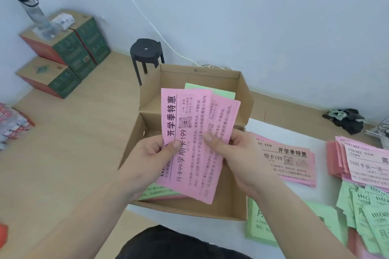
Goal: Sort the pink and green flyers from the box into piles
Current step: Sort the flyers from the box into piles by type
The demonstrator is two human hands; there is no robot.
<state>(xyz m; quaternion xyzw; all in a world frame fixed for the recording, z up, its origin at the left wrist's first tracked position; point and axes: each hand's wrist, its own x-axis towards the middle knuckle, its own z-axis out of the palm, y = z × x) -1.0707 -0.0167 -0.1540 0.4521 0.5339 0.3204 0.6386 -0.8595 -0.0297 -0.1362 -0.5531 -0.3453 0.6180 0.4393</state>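
Note:
A fan of pink flyers (pixel 189 124) is held above the open cardboard box (pixel 242 94). My left hand (pixel 151 153) grips their lower left edge with the thumb on top. My right hand (pixel 229 151) pinches the right side of the fan, thumb on the print. Green flyers (pixel 212 90) show behind the fan, and more green ones (pixel 155 192) lie in the box bottom. On the white table to the right lie a pink pile (pixel 292 164) and a green pile (pixel 324 223).
Further mixed pink and green stacks (pixel 366 174) crowd the table's right edge. A black stool (pixel 146 52) stands behind the box. Stacked green and red cartons (pixel 65 54) sit on the wooden floor at left. A dark bundle (pixel 347 119) lies by the wall.

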